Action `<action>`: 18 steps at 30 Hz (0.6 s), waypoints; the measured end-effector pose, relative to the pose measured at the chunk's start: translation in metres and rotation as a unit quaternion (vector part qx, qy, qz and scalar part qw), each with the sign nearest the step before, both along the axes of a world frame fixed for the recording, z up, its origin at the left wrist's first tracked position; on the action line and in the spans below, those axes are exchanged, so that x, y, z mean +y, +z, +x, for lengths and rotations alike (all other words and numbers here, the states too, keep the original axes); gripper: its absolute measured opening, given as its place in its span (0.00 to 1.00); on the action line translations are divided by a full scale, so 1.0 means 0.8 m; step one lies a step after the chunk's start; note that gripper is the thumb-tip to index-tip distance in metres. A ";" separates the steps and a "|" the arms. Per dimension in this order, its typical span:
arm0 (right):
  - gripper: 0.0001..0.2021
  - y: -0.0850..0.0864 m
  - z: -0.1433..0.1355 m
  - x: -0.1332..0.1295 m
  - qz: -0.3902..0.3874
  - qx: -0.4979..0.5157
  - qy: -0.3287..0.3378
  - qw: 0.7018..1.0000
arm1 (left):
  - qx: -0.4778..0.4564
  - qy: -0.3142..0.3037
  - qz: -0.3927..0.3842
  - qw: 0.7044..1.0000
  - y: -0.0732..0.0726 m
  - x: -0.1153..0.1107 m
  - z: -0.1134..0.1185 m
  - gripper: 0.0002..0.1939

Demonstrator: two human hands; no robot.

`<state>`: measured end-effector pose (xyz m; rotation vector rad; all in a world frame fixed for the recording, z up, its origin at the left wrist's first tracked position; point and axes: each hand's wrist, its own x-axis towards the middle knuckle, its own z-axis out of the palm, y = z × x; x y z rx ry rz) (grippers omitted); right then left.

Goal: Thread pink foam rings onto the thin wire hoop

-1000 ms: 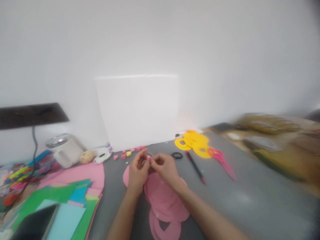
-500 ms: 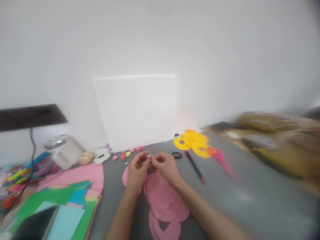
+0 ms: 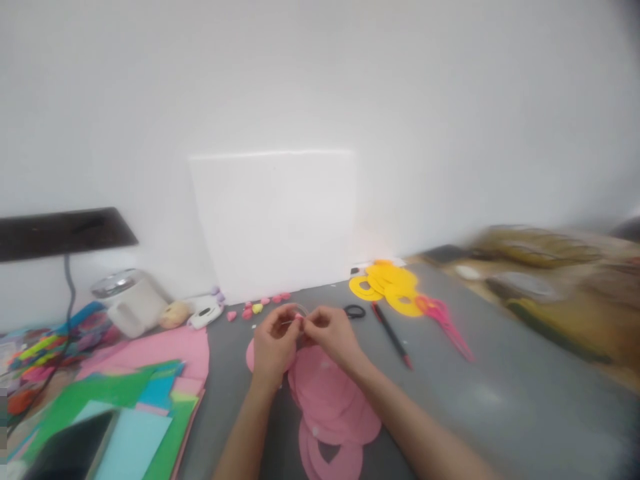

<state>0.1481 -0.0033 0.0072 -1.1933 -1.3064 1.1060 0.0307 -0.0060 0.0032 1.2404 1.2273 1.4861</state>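
Observation:
In the middle of the head view my two hands meet above a spread of pink paper cut-outs (image 3: 333, 397), fingertips almost touching. My left hand (image 3: 275, 339) is closed in a pinch on a small pink bead (image 3: 299, 316). A thin pale cord (image 3: 303, 308) arcs between the fingertips. My right hand (image 3: 330, 330) is also closed, its thumb and forefinger pinching at the cord beside the bead. Exactly where the cord runs is hidden by the fingers. Behind my left hand lie several heart-shaped pink beads and one yellow bead (image 3: 257, 309).
Yellow paper rings (image 3: 390, 283), pink scissors (image 3: 445, 327), a dark pen (image 3: 393, 337) and a black scissor handle (image 3: 355, 311) lie to the right. At left are coloured papers (image 3: 125, 393), a phone (image 3: 75, 447) and a white cup-like device (image 3: 133, 303). A white board (image 3: 280, 227) leans on the wall.
The hands keep nearly the same place. My left fingers have shifted slightly around the bead, and the cord's arc shows a little more clearly. The view has moved marginally.

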 end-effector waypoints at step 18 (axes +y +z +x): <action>0.10 0.001 0.004 0.005 -0.033 0.070 -0.001 0.997 | -0.025 -0.074 0.007 0.997 0.000 0.002 -0.006 0.18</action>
